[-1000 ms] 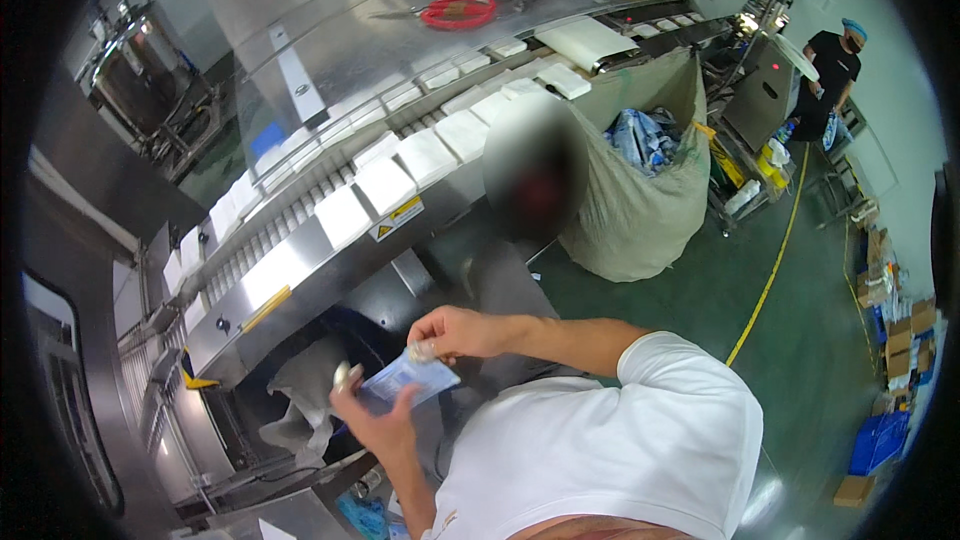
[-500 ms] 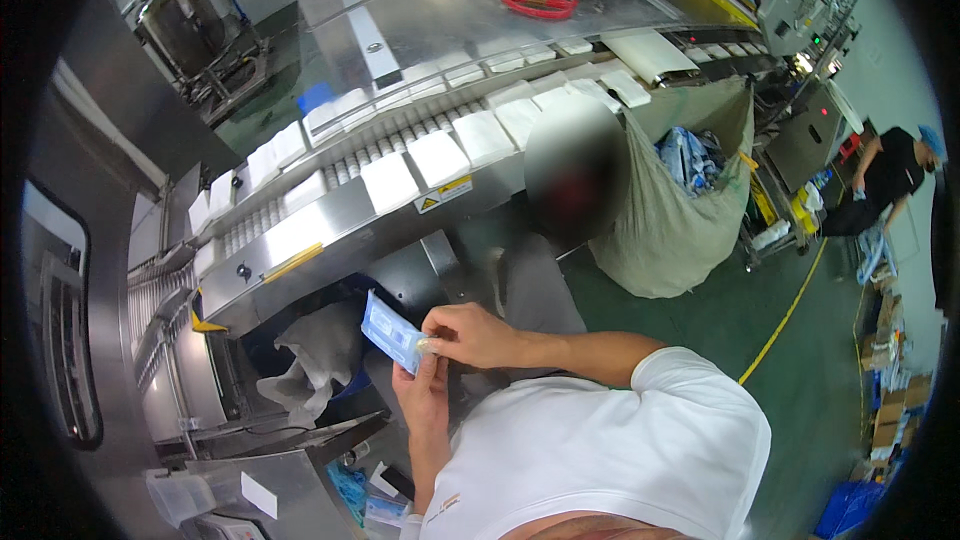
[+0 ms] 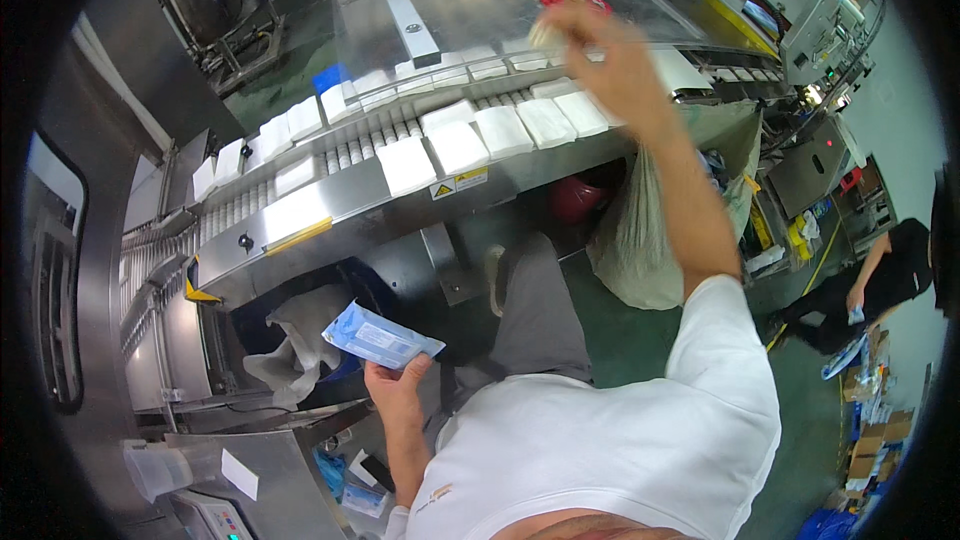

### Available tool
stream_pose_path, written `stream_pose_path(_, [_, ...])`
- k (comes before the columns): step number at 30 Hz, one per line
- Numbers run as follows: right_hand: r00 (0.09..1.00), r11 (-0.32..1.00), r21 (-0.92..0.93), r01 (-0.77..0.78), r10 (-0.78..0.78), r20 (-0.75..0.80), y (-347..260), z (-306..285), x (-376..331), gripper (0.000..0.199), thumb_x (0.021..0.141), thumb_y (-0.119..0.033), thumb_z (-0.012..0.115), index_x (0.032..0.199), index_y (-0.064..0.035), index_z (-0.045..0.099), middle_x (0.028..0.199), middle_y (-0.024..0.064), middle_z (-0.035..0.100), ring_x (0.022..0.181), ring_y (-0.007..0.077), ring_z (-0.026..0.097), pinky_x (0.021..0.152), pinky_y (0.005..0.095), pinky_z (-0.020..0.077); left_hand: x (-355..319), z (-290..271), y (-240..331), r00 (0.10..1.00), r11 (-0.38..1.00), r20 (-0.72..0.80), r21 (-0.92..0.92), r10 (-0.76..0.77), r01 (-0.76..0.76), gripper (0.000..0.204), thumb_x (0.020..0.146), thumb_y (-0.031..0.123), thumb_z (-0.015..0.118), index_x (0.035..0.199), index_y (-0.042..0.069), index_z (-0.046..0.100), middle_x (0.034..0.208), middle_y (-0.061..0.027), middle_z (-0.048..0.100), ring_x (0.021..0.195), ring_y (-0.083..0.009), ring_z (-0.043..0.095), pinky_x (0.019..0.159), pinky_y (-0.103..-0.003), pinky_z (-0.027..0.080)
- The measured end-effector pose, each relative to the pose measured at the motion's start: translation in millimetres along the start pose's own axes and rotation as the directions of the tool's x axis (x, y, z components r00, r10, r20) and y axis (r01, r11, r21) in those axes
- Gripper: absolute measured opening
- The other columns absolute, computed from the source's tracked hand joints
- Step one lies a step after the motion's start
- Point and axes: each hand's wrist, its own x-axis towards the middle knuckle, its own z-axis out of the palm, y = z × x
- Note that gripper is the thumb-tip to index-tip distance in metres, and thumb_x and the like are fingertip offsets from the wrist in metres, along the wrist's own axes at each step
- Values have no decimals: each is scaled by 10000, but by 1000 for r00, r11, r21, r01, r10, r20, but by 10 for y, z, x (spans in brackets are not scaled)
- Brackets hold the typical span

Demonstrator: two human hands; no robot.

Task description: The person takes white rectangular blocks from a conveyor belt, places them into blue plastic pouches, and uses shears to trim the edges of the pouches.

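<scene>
My left hand (image 3: pixel 397 392) grips the lower right end of a blue and white soft packet (image 3: pixel 380 336), which looks like a wipes pack. It is held tilted above the floor, in front of the conveyor. My right hand (image 3: pixel 608 55) is raised with the arm stretched out over the far part of the conveyor. Its fingers are smeared by motion, and something pale yellowish shows at their tips. Just beyond it are red-handled scissors (image 3: pixel 575 0), partly hidden by the hand. White folded pads (image 3: pixel 405 166) lie in rows along the roller conveyor (image 3: pixel 347 155).
A large cloth sack (image 3: pixel 640 250) hangs at the conveyor's right. Below the conveyor stand a lined dark bin (image 3: pixel 375 285) and a red rounded object (image 3: pixel 577 202). A steel side table (image 3: pixel 270 475) is at lower left. Another person (image 3: pixel 870 285) in black stands at far right.
My right hand has left the packet and swung up and right over the conveyor. The left hand keeps the packet, now turned flatter. The view has shifted; the other person appears lower.
</scene>
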Motion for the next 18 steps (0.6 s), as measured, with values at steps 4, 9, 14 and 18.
stream_pose_path(4, [971, 945, -328, -17, 94, 220, 1202, -336, 661, 305, 972, -179, 695, 1215, 4, 665, 1092, 144, 735, 979, 222, 707, 895, 360, 554, 8, 8, 61, 998, 999, 49, -6, -40, 40, 573, 777, 0, 866, 1281, 6, 591, 1156, -84, 705, 1048, -200, 691, 955, -355, 553])
stream_pose_path(9, [776, 955, -273, -115, 258, 575, 1231, -268, 988, 314, 954, -172, 705, 1200, 17, 659, 1114, 150, 732, 991, 249, 695, 895, 362, 546, -14, -11, 179, 997, 995, 44, 77, 64, -67, 555, 817, 39, 855, 1300, 7, 584, 1150, -81, 704, 1007, -188, 696, 856, -328, 575])
stream_pose_path(14, [719, 888, -453, 72, 268, 641, 953, -314, 1133, 352, 911, -167, 725, 1183, 37, 634, 1029, 172, 702, 988, 283, 690, 892, 362, 547, 35, 31, 218, 994, 990, 39, 94, 100, -103, 553, 816, 80, 872, 1286, 4, 591, 1129, -75, 706, 967, -174, 694, 795, -308, 579])
stream_pose_path(18, [890, 767, -621, 162, 159, 428, 1086, -443, 910, 379, 857, -147, 754, 1168, 32, 631, 942, 186, 664, 970, 325, 679, 899, 355, 551, 130, 113, 251, 991, 985, 58, 120, 120, -126, 534, 827, 124, 877, 1266, -1, 600, 1105, -68, 704, 925, -160, 682, 779, -308, 569])
